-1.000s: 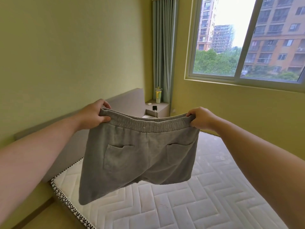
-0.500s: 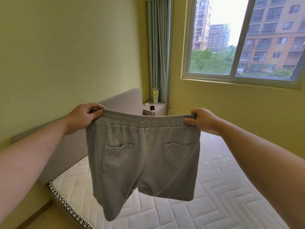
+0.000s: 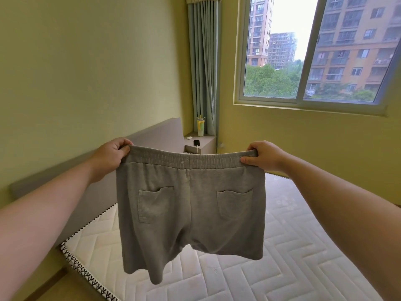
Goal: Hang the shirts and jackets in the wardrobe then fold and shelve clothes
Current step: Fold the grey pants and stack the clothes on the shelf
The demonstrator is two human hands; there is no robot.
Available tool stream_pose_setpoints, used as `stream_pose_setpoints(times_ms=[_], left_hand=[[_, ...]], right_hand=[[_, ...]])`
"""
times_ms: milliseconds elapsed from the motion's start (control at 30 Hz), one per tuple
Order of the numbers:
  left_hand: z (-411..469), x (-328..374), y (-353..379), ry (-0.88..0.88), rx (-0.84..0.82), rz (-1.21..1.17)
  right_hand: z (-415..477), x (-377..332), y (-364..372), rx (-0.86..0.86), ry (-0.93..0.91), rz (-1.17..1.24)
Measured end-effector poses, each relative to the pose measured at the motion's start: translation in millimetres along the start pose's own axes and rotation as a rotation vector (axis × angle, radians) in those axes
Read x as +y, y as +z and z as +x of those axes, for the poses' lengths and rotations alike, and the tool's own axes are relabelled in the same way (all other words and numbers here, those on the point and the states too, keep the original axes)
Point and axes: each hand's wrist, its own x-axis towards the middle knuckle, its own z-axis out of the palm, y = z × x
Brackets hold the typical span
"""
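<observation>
Holds grey jersey shorts (image 3: 191, 205) up by the elastic waistband, above the white quilted mattress (image 3: 282, 268) and clear of it. Grips the waistband's left end with the left hand (image 3: 109, 158), fingers curled over the edge; pinches the right end with the right hand (image 3: 263, 156), thumb in front. Shows two patch pockets facing the camera.
</observation>
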Motion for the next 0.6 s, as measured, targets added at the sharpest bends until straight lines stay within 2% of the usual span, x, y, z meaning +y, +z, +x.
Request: stream_pose_setpoints(times_ms=[200, 300, 467, 600], left_hand=[[0, 2, 7, 0.011, 0.032, 0.212], [-1, 3, 10, -0.029, 0.015, 0.218], [-4, 0, 15, -0.039, -0.091, 0.245], [-8, 2, 20, 0.054, -0.179, 0.496]], right_hand=[[-7, 0, -4, 0.012, -0.010, 0.006], [-8, 0, -6, 0.023, -0.024, 0.018], [-9, 2, -9, 0.033, -0.011, -0.018], [-10, 5, -11, 0.038, 0.011, -0.031]])
